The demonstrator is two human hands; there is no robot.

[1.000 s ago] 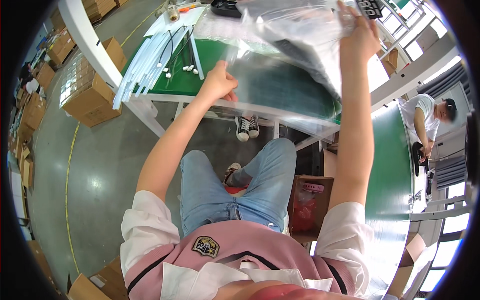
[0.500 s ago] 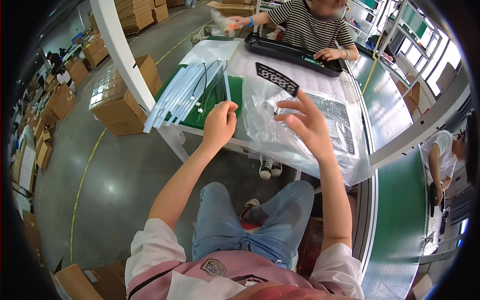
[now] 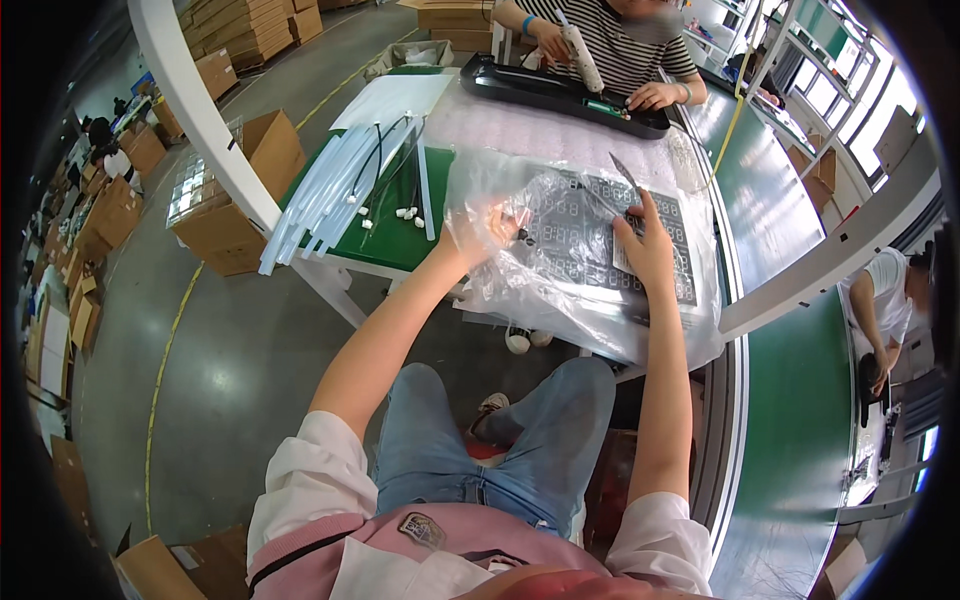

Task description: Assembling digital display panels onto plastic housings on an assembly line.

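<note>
The left hand point(image 3: 487, 228) sits inside the mouth of a clear plastic bag point(image 3: 560, 290), fingers loosely curled and seen through the film; whether it pinches the film or only presses it cannot be told. The right hand point(image 3: 645, 245) lies flat on top of the same bag, fingers spread and pressing down on the dark panel point(image 3: 600, 245) inside it. That panel, a flat black board with rows of pale segment-shaped digits, is the only thing the bag holds, and it fills most of the bag.

The bag lies on the green worktop point(image 3: 400, 240), its near edge hanging over the worktop's front. Left of the bag, a bundle of long translucent white strips point(image 3: 330, 195) lies aslant on the worktop, with thin black cables point(image 3: 385, 165) and small white connectors point(image 3: 405, 213) on top of them. Beyond the bag, across a pale sheet, a black tray-like housing point(image 3: 560, 92) lies in front of another person in a striped shirt, whose hands rest on it, one gripping a white tool point(image 3: 583, 45). Farther left of the bag, on the floor, open cardboard boxes point(image 3: 240, 190) stand.
</note>
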